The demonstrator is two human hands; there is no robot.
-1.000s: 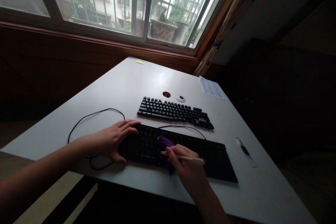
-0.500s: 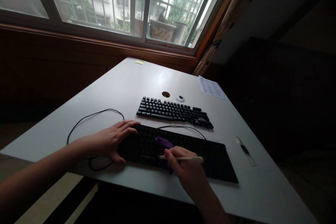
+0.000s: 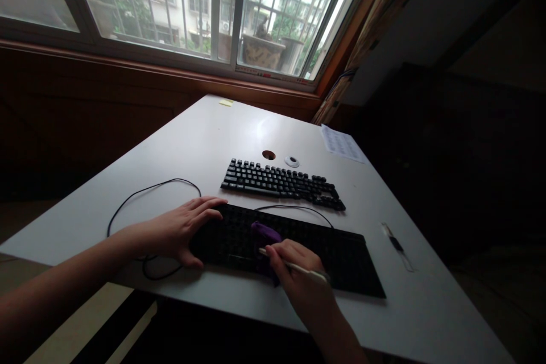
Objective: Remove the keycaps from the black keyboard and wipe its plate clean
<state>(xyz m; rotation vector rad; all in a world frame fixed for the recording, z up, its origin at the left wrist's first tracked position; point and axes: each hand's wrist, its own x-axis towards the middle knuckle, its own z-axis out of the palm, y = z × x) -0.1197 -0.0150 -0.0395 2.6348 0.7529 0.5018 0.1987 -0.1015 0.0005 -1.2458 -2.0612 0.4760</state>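
Note:
A black keyboard base [image 3: 354,256] lies across the front of the desk, its key caps apparently off, though the dark surface makes this hard to tell. Spread over its left end is my left hand [image 3: 183,230], open, with fingertips on the far side and thumb at the near edge. My right hand [image 3: 302,276] is closed around a slim pale-handled tool [image 3: 294,266], whose thin tip points left over the base. A crumpled purple cloth [image 3: 267,231] rests on the base beside the right fingertips; whether those fingers also hold it cannot be seen.
Behind the base is a block of loose black key caps [image 3: 281,181] set out in keyboard layout. A cable [image 3: 153,185] loops at left. Near the right edge lies a small clear-and-black tool [image 3: 396,243]. Farther back are a cable hole [image 3: 268,155], its cover ring [image 3: 292,161] and paper [image 3: 343,143].
The pale tool's rear end has swung down toward me as my right hand turned slightly. My left hand and the base stay in place.

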